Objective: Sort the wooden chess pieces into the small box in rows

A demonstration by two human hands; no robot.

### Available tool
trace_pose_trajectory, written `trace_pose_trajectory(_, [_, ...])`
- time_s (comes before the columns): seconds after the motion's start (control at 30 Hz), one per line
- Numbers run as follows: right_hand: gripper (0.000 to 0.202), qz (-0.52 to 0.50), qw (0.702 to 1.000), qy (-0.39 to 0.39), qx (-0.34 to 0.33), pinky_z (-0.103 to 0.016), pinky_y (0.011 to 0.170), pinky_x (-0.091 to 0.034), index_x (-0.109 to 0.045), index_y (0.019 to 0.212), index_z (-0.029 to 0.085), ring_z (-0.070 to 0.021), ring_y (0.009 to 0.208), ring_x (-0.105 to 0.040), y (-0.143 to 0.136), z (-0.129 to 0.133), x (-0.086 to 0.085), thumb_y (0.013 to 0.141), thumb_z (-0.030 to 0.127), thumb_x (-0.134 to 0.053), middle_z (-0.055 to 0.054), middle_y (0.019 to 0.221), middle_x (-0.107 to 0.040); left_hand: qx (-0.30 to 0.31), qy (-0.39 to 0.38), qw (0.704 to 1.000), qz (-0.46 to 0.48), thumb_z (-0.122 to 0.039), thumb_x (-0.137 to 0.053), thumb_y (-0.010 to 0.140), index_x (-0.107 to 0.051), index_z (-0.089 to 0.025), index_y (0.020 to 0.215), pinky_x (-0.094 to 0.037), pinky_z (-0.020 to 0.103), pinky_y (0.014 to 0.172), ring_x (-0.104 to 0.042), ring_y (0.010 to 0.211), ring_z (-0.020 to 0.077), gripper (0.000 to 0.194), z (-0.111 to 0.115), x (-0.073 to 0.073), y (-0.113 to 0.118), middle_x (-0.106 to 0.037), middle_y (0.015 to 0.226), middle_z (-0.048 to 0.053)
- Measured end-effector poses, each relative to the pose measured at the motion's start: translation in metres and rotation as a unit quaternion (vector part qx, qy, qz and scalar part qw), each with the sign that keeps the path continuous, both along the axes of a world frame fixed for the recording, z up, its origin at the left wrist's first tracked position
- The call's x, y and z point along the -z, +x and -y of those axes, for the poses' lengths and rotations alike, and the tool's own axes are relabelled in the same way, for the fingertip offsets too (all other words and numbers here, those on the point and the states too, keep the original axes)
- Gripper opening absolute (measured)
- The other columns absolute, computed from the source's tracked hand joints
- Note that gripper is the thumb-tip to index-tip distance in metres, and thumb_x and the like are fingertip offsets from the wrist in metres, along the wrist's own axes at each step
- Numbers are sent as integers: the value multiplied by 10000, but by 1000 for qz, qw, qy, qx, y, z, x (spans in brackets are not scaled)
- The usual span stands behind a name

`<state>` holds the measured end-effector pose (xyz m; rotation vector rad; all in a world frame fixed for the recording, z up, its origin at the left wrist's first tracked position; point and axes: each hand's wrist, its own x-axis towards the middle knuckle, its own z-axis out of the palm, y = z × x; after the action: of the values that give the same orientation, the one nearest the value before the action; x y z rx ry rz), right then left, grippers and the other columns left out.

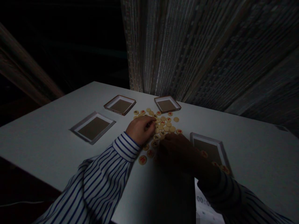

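Observation:
A loose heap of round wooden Chinese chess pieces [168, 124] lies on the white table, several with red or black characters up and others blank side up. My left hand [141, 128] rests over the heap's left side. Its fingers are curled, with thumb and fingertips close together; what is between them is hidden. My right hand [175, 150] is in deep shadow over the near right part of the heap, its fingers too dark to make out. Beyond its wrist, a tray [221, 148] holds several red-marked pieces [204, 154].
Two trays stand at the back, one left [111, 109] and one right [179, 108] of centre; another tray [90, 142] sits at the left. A lit screen [205, 207] with digits lies under my right forearm. A bead-string curtain [161, 46] hangs behind the table [46, 133].

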<state>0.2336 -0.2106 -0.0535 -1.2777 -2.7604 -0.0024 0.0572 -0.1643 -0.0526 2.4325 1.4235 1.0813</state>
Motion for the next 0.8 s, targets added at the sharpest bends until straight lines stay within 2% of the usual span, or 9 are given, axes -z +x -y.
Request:
trace_pose_trajectory(0.27, [152,-27,999,-28,18,-272,608,-286,-581,756,170,-136,674,-478,1,-3,-11,821,276,-494,-38,756,-593,-5,11,1000,10,-214,-500,802,-663,-126,928,-506,319,753,-642,802,187,224,0,-1,0,-706,865,77])
trace_pose_trajectory(0.43, [108,-105,992,-51,48,-251,583,-317,-618,730,183,-115,624,-499,5,-5,-20,786,224,-535,-18,705,-610,3,19,999,31,-215,-500,806,-663,-133,923,-503,308,740,-642,785,178,217,0,-2,-1,-706,845,67])
trace_pose_trajectory(0.63, [70,-275,951,-129,57,-219,555,-373,-596,786,199,-99,610,-533,16,-8,-19,788,250,-547,13,687,-609,31,29,998,56,-201,-496,806,-655,-135,912,-498,295,712,-633,760,167,202,3,-4,1,-697,816,63])
trace_pose_trajectory(0.8, [136,-324,925,-187,67,-203,505,-392,-614,830,177,-95,572,-538,22,-16,-18,799,271,-521,5,686,-617,81,46,994,64,-202,-509,803,-640,-136,919,-490,298,708,-615,750,158,187,7,-5,1,-677,790,58])
